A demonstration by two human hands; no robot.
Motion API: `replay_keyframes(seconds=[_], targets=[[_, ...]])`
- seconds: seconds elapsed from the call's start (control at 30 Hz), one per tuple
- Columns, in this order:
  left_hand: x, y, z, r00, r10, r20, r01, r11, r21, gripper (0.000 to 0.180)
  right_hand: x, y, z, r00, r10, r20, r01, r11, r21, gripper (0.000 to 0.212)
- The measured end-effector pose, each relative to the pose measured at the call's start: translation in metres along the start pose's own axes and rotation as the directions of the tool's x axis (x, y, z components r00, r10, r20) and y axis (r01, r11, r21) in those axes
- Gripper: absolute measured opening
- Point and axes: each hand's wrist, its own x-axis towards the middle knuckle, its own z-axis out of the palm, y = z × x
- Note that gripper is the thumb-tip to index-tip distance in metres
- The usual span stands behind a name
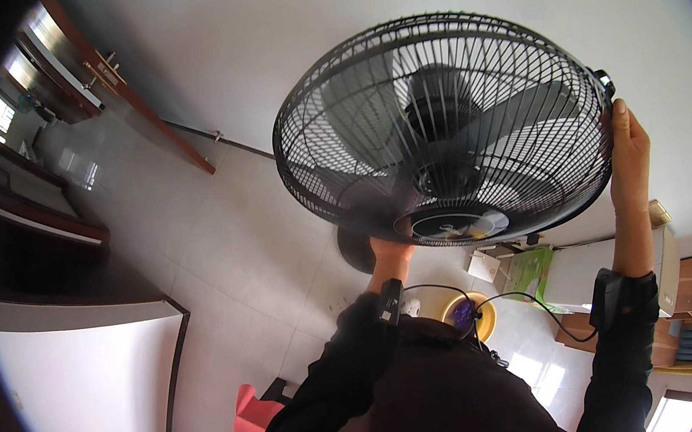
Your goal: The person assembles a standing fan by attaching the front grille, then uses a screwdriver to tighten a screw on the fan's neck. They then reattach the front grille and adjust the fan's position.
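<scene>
One big black fan (440,141) up by pale wall (199,53). Right hand (628,141) holding fan edge (602,163); left hand (393,251) low, partly behind, cannot tell grip. Could tip from slipping right hand.

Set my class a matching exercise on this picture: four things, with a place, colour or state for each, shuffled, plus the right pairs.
Things:
1. Fan guard
2. Washbasin
3. Right hand
4. Door

Descriptions:
A. On the rim of the wire cage
B. Open, at upper left
C. Black
D. Yellow

Pairs: 1-C, 2-D, 3-A, 4-B.
</scene>
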Motion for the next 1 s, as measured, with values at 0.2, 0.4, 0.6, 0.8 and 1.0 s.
replay_keyframes(seconds=[0.2, 0.4, 0.6, 0.8, 1.0], targets=[[-0.001, 0.024, 0.006, 0.907, -0.421, -0.022, 0.129, 0.327, -0.936, 0.047, -0.015, -0.004, -0.005, 1.000, 0.011, -0.022, -0.009, 0.998, 0.064, 0.045], [-0.018, 0.048, -0.012, 0.892, -0.447, 0.072, 0.218, 0.285, -0.933, 0.059, -0.054, -0.005, -0.035, 0.998, -0.035, 0.050, 0.032, 0.997, 0.076, 0.037], [-0.043, 0.009, -0.061, 0.846, -0.012, 0.534, 0.390, 0.697, -0.602, 0.070, -0.107, 0.002, -0.060, 0.971, -0.239, 0.026, 0.234, 0.965, 0.115, 0.041], [-0.101, 0.062, -0.093, 0.894, -0.119, 0.432, 0.445, 0.359, -0.821, 0.068, -0.117, 0.034, -0.080, 0.937, -0.315, 0.152, 0.211, 0.855, 0.475, 0.058], [-0.136, 0.119, -0.103, 0.827, -0.288, 0.484, 0.562, 0.476, -0.677, 0.063, -0.135, 0.055, -0.097, 0.944, -0.288, 0.162, 0.164, 0.834, 0.527, 0.055]])
